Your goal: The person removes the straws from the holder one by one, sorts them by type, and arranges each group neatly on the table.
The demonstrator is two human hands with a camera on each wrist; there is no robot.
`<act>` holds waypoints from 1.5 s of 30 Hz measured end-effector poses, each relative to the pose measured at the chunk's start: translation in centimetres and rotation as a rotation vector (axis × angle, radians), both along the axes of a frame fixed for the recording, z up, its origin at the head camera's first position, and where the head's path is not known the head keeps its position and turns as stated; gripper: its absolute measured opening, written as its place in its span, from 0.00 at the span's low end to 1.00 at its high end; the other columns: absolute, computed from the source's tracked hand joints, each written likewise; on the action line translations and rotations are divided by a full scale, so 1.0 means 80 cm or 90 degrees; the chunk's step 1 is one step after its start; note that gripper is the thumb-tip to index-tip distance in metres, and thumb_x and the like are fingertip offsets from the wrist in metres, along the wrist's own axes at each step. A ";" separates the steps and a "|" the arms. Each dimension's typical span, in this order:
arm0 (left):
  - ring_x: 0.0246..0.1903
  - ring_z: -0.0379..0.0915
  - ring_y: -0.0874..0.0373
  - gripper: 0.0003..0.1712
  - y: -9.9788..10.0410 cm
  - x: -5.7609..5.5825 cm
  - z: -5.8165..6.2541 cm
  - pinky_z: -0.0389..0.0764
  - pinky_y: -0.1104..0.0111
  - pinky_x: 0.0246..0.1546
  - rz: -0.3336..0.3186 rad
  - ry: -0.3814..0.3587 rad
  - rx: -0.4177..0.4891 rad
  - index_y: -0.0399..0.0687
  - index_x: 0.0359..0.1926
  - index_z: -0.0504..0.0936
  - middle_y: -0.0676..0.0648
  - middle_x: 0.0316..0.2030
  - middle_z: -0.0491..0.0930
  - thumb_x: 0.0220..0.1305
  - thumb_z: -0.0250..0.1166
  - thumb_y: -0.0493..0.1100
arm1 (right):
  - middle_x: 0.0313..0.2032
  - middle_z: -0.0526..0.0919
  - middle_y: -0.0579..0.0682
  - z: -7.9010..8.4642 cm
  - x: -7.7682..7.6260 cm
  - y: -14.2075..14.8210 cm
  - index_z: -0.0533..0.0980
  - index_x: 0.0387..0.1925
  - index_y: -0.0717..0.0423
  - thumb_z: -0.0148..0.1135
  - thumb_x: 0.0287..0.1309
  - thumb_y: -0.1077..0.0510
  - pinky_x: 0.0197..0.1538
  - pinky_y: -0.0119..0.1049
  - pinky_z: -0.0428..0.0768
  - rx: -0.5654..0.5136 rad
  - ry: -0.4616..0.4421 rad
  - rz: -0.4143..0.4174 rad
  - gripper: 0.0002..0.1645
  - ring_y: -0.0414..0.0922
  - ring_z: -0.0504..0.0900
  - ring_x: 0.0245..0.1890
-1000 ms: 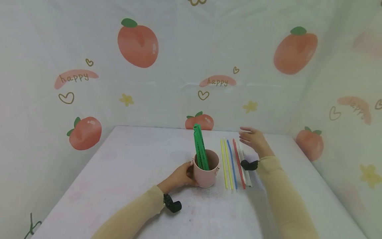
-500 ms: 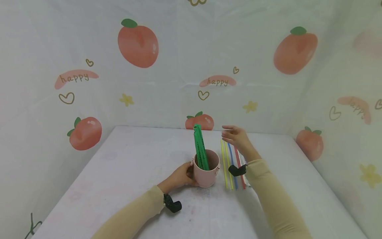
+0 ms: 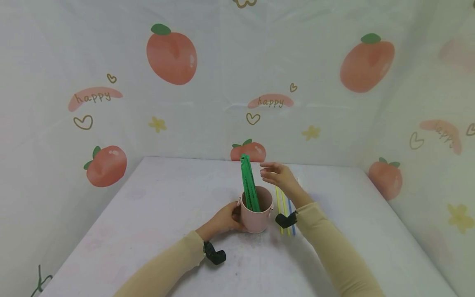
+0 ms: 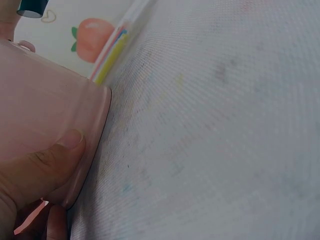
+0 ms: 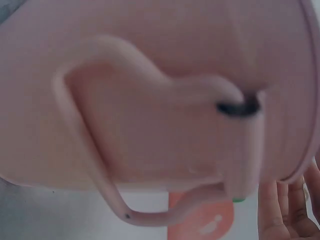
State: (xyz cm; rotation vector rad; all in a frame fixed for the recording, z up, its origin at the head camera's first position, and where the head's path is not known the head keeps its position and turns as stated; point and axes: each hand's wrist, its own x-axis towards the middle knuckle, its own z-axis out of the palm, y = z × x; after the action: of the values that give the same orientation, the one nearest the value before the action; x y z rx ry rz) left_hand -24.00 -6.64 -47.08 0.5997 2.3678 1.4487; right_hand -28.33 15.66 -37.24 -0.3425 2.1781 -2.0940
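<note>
A small pink bucket [image 3: 254,222] stands on the table with long green printed packets [image 3: 250,185] upright in it, leaning left. My left hand [image 3: 224,218] grips the bucket's left side low down; its thumb [image 4: 60,155] lies across the wall near the base in the left wrist view. To the right and beyond the rim, my right hand [image 3: 280,175] hovers with relaxed fingers and nothing between them. A pink wire handle [image 5: 90,130] fills the right wrist view close up, and right-hand fingers [image 5: 280,215] show past the rim at lower right.
Yellow straws [image 3: 280,222] and a blue straw [image 3: 294,229] lie side by side right of the bucket, partly under the right forearm [image 3: 326,243]. The sleeve hides what lies farther right. A fruit-printed white curtain [image 3: 208,103] rises behind the table [image 3: 167,185].
My right hand has moved left across the straws toward the bucket, and its arm now covers the red straw and most of the clear-wrapped ones. The left hand and bucket have not moved.
</note>
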 end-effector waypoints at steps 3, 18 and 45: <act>0.54 0.69 0.53 0.46 0.000 0.001 0.000 0.72 0.60 0.55 -0.001 -0.005 0.006 0.46 0.62 0.66 0.48 0.53 0.73 0.39 0.77 0.37 | 0.40 0.76 0.52 -0.003 0.002 -0.005 0.70 0.55 0.69 0.62 0.55 0.63 0.50 0.37 0.78 0.005 0.000 0.005 0.26 0.43 0.79 0.44; 0.54 0.69 0.53 0.46 -0.001 0.001 0.002 0.73 0.60 0.54 -0.013 0.011 0.008 0.45 0.62 0.66 0.48 0.53 0.73 0.40 0.77 0.38 | 0.43 0.81 0.52 -0.010 0.010 -0.018 0.75 0.53 0.55 0.64 0.55 0.56 0.46 0.36 0.76 0.146 0.030 0.029 0.22 0.46 0.79 0.45; 0.53 0.70 0.51 0.45 -0.001 0.002 0.001 0.73 0.59 0.53 -0.016 0.014 0.022 0.40 0.61 0.66 0.43 0.53 0.73 0.40 0.76 0.35 | 0.43 0.80 0.59 -0.012 0.015 -0.022 0.73 0.53 0.65 0.62 0.55 0.64 0.49 0.39 0.77 0.167 0.051 0.052 0.22 0.50 0.80 0.45</act>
State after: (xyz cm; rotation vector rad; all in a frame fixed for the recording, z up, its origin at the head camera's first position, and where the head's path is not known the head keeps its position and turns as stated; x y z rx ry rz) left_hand -23.87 -6.70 -46.97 0.6556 2.3479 1.4833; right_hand -27.14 13.92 -38.17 -0.4875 2.4015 -1.7538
